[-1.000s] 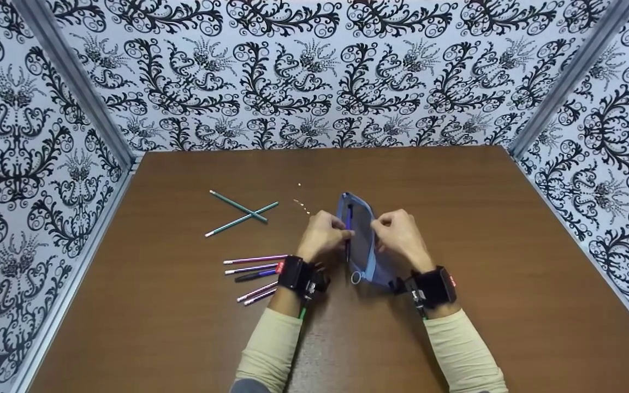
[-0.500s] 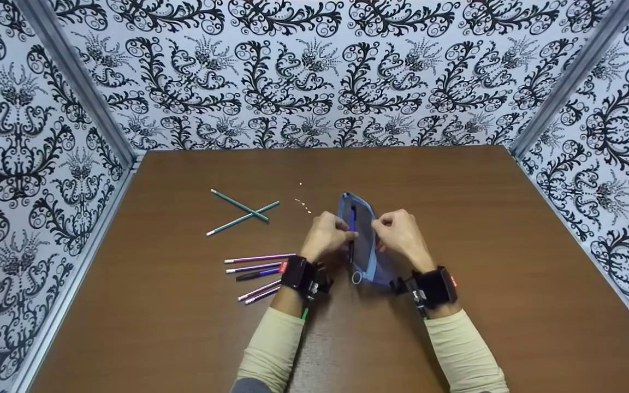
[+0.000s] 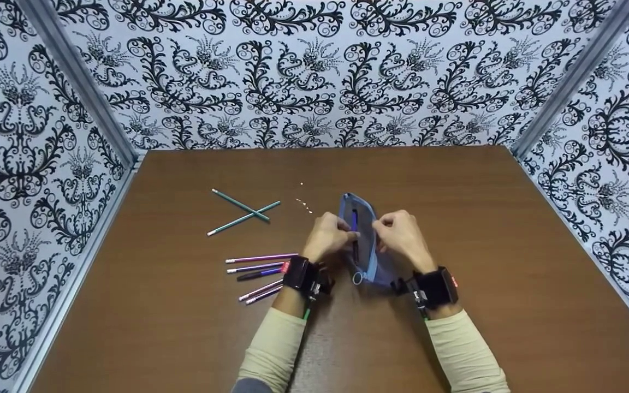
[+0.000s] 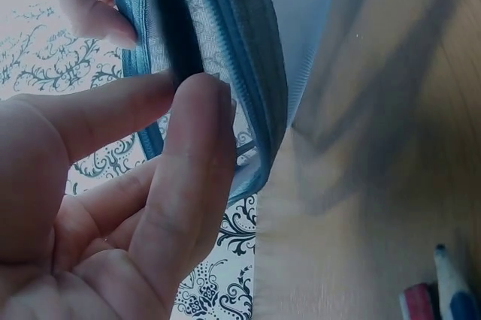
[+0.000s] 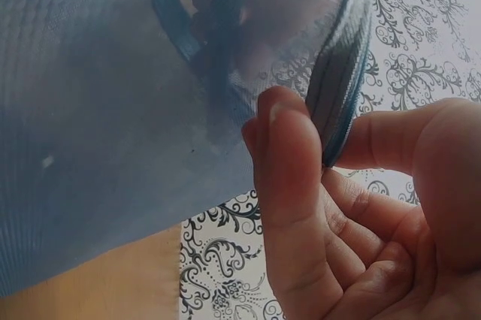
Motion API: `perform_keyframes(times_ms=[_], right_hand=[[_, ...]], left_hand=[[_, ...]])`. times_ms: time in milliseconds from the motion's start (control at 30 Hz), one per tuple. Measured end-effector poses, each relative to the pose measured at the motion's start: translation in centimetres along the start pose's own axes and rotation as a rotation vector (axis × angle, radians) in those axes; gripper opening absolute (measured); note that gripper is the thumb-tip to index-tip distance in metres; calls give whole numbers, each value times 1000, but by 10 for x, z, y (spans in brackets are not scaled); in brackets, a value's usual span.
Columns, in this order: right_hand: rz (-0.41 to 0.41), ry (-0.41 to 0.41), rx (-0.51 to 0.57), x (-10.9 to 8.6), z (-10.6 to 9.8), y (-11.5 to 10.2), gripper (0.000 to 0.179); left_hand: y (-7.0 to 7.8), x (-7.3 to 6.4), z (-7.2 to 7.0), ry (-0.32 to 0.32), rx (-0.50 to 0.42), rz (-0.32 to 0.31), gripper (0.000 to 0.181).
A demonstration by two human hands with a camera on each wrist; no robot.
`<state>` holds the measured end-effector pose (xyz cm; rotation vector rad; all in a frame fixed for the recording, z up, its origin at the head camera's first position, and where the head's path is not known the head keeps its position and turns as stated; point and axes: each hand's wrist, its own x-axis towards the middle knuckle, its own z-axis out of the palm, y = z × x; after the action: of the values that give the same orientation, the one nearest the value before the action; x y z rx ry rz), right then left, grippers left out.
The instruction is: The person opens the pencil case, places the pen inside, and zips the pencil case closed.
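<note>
A translucent blue mesh pencil case (image 3: 370, 265) stands unzipped on the table, its opening facing up. My right hand (image 3: 400, 236) pinches the right zipper edge (image 5: 340, 87) between thumb and fingers. With thumb and fingertips my left hand (image 3: 327, 236) holds a blue and black pen (image 3: 354, 221) at the opening. In the left wrist view the dark pen (image 4: 174, 27) overlaps the gap between the two zipper sides. The right wrist view shows the left fingers and the pen only blurrily through the mesh (image 5: 113, 132).
Left of the left wrist lie several striped pencils (image 3: 260, 258) and another blue and black pen (image 3: 260, 274). Two green pencils (image 3: 238, 204) cross farther back. Small white bits (image 3: 304, 204) are scattered behind the left hand. Patterned walls (image 3: 314, 82) enclose the table (image 3: 456, 180).
My left hand has shifted slightly right, bringing the pen farther over the case's opening and a little lower. The right hand keeps its hold on the zipper edge.
</note>
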<state>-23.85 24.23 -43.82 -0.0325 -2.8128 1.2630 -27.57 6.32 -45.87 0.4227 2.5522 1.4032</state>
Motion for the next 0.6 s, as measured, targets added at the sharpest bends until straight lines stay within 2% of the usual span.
perform_keyframes(times_ms=[333,600], right_hand=[[11,-11,16,0,-2,3,27],[21,-19,20,0,-4,1,27]], left_hand=[[2,-2,-3,-9,24,42,15],[0,-6,-17,-23,6,57,18]])
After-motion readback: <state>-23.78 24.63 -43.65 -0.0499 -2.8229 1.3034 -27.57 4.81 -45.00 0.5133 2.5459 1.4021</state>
